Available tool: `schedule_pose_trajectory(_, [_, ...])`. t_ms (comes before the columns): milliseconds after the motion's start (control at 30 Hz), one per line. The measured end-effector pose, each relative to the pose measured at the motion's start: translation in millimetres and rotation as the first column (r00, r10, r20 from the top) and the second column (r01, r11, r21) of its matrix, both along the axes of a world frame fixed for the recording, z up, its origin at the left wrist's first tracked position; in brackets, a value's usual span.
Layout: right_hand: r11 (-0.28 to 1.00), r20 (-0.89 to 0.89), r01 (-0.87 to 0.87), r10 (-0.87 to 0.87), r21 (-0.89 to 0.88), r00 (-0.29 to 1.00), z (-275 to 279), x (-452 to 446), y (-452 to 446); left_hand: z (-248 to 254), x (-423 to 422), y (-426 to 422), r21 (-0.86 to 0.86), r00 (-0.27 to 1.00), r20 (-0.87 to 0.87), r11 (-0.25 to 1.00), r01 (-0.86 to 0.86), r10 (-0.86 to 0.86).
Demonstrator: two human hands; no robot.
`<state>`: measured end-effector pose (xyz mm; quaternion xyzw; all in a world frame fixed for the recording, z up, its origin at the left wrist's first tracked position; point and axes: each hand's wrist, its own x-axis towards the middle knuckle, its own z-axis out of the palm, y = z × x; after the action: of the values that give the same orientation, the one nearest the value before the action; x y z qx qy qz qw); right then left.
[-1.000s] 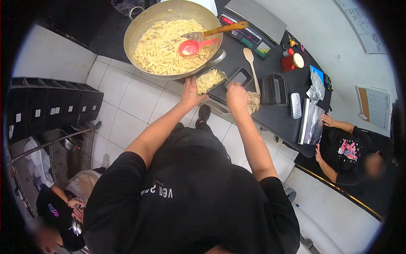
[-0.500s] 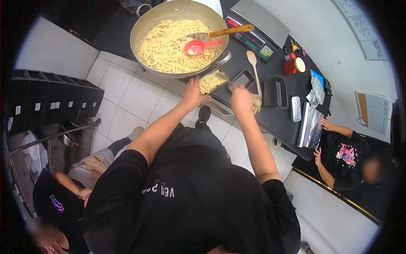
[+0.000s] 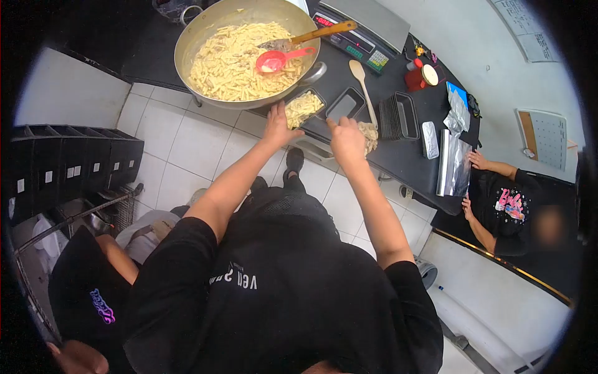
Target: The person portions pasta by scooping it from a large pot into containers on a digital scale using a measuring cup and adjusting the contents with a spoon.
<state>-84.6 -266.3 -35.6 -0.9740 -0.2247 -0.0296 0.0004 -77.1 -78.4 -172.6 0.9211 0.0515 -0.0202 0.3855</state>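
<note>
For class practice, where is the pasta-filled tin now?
The filled tin is upper middle in the head view, by the left hand, between the pan and empty tin.

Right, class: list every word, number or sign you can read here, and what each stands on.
"Barbie", probably, in pink: shirt of the co-worker at picture right.
Red digits, too blurred to read surely: scale display.
Upside-down lettering, partly folded, unclear: camera wearer's shirt.
Pink-purple script, unclear: shirt of the co-worker at picture left.
Too small: wall sheet, calendar, box labels.

Left hand (image 3: 280, 128) against pasta-filled tray (image 3: 322, 106), right hand (image 3: 347, 142) beside dark tray (image 3: 344, 106), 1 red scoop (image 3: 270, 63) in pasta pan (image 3: 274, 11)
</note>
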Motion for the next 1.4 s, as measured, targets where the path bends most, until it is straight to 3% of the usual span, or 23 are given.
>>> schedule_pose_trajectory(267, [0.993,0.056,-0.119,0.119,0.001,0.991,-15,-8,8,2,-3,5,-0.027,0.999,0.038,1.000,0.015,-0.014])
schedule_pose_trajectory(467, [0.998,0.011,-0.065,0.065,0.011,0.998,1,-11,4,0,-3,2,-0.018,0.996,0.082,0.999,0.030,-0.028])
schedule_pose_trajectory(567, [0.996,0.083,-0.092,0.092,0.005,0.992,-5,-1,2,10,-1,-1,0.061,0.999,0.050,0.998,0.010,-0.014])
schedule_pose_trajectory(733, [1.000,0.111,0.019,-0.017,-0.019,0.994,0,21,-10,11,6,-8,0.095,1.000,-0.019,0.995,0.009,-0.008])
schedule_pose_trajectory(867, [0.999,0.096,-0.036,0.038,-0.023,0.995,-21,45,-26,-7,12,-8,0.093,0.998,0.062,0.996,-0.008,0.002])
schedule_pose_trajectory(1067, [0.985,0.110,-0.076,0.059,0.154,0.992,-22,43,-56,-14,-6,-5,0.086,0.996,0.069,0.995,0.048,-0.054])
schedule_pose_trajectory(1267, [0.920,-0.061,-0.031,0.060,0.392,0.996,8,5,-127,16,-44,-34,0.080,0.976,0.111,0.981,0.178,-0.187])
schedule_pose_trajectory(1400, [0.888,-0.164,0.081,-0.007,0.453,0.986,39,-25,-205,45,-59,-79,0.030,0.964,-0.009,0.964,0.264,-0.264])
